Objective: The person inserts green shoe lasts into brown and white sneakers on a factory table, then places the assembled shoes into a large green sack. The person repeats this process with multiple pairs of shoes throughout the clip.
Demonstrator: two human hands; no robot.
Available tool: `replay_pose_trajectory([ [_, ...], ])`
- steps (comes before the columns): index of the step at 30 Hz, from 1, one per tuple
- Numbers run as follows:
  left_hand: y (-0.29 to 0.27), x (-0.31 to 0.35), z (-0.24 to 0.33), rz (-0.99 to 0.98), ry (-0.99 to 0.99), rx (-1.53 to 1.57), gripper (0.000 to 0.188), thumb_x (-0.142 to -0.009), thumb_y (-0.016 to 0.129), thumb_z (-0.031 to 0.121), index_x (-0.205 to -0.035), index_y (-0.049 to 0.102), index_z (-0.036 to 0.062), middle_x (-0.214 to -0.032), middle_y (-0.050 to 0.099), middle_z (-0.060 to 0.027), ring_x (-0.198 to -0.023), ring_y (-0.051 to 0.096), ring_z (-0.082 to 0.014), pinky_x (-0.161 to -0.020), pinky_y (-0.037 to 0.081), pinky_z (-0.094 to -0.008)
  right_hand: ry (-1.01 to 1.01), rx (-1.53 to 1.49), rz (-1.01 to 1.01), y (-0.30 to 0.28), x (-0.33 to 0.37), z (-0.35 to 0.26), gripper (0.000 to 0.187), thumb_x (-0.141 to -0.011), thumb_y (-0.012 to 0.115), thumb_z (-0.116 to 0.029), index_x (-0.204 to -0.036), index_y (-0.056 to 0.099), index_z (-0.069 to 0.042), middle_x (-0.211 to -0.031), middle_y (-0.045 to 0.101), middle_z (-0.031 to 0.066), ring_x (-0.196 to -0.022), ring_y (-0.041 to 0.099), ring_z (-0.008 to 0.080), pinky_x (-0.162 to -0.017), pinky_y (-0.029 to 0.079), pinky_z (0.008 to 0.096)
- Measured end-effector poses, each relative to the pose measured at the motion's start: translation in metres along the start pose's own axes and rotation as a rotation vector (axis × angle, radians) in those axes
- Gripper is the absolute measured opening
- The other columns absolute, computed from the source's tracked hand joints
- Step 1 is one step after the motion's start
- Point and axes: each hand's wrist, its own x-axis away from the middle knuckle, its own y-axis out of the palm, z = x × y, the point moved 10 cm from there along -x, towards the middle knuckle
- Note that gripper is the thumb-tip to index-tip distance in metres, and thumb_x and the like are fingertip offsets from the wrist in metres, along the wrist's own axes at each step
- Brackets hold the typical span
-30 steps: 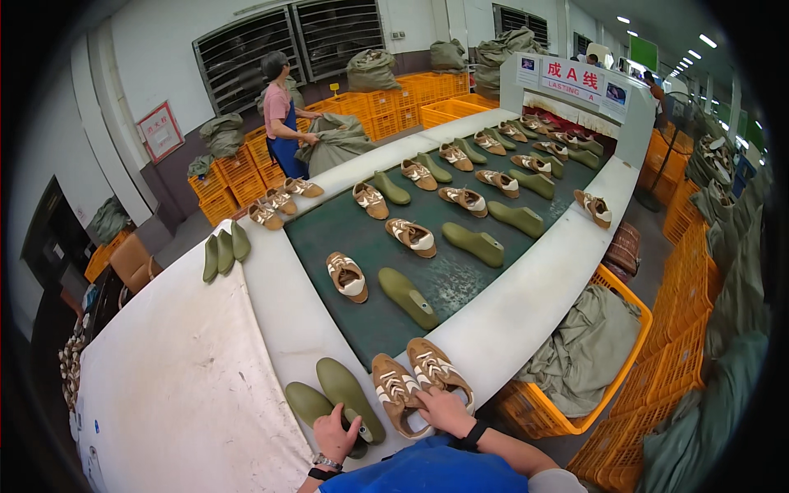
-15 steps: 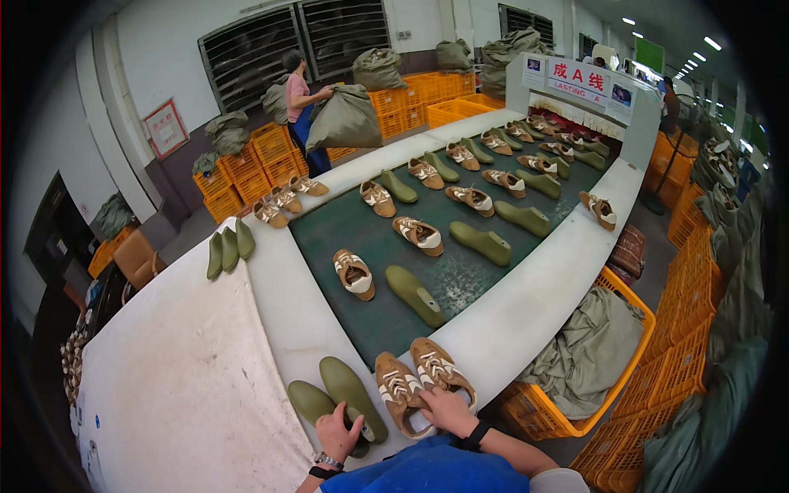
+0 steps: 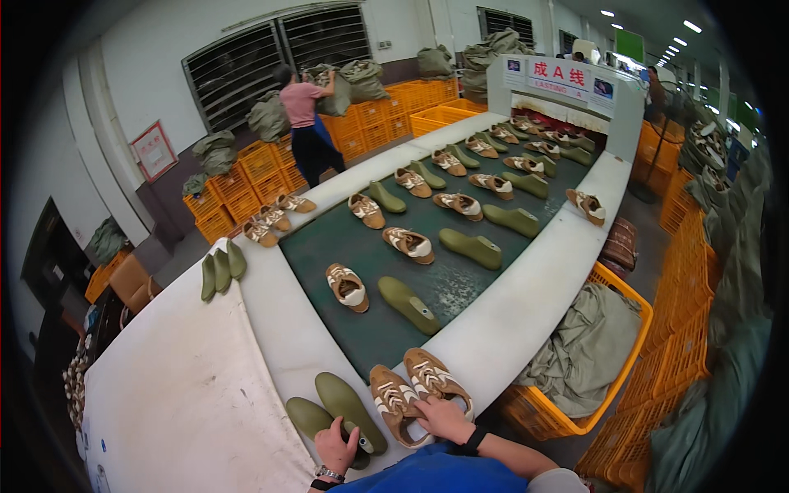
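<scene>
At the near edge of the white table, my left hand [image 3: 337, 450] is closed on the heel end of a green shoe last [image 3: 349, 404]. A second green last [image 3: 309, 417] lies against it on the left, partly under the same hand. My right hand [image 3: 445, 417] grips a brown sneaker [image 3: 394, 398] with white stripes and laces at its opening. Its mate, another brown sneaker [image 3: 431, 372], stands touching it on the right, close to my wrist. The fingertips inside the shoe opening are partly hidden.
Ahead, a dark green conveyor belt [image 3: 345, 246] carries rows of brown sneakers and green lasts from a machine [image 3: 567, 82]. Three lasts [image 3: 222, 269] and several sneakers [image 3: 277, 218] sit on the left ledge. An orange crate [image 3: 538, 411] with grey-green cloth stands right. A person [image 3: 302, 115] works behind.
The view has shifted slightly. The person in pink, who was carrying a grey-green sack, now stands facing the crates with the sack raised onto them. My hands keep their places.
</scene>
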Motion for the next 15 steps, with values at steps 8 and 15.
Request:
replay_pose_trajectory([
  [8,-0.0031,0.001,0.0029,0.049,0.033,-0.041,0.043,-0.075,0.071,0.038,-0.104,0.064,0.0069,-0.065,0.06,-0.0072,-0.063,0.057,-0.0279,-0.07,0.043,-0.0404,-0.013,0.012,0.006,-0.0005,-0.0016,-0.0001,0.032,-0.08,0.066,-0.025,-0.107,0.058,-0.01,-0.087,0.059,0.0141,-0.07,0.064,0.0319,-0.061,0.052,0.0416],
  [15,-0.0052,0.0007,0.0037,0.064,0.039,-0.025,0.043,-0.075,0.072,0.039,-0.103,0.064,0.0072,-0.064,0.06,-0.0073,-0.062,0.058,-0.0278,-0.069,0.044,-0.0404,-0.024,0.035,-0.022,0.0037,-0.0056,-0.0001,0.034,-0.079,0.066,-0.027,-0.107,0.058,-0.01,-0.086,0.059,0.014,-0.07,0.064,0.0317,-0.06,0.053,0.0415],
])
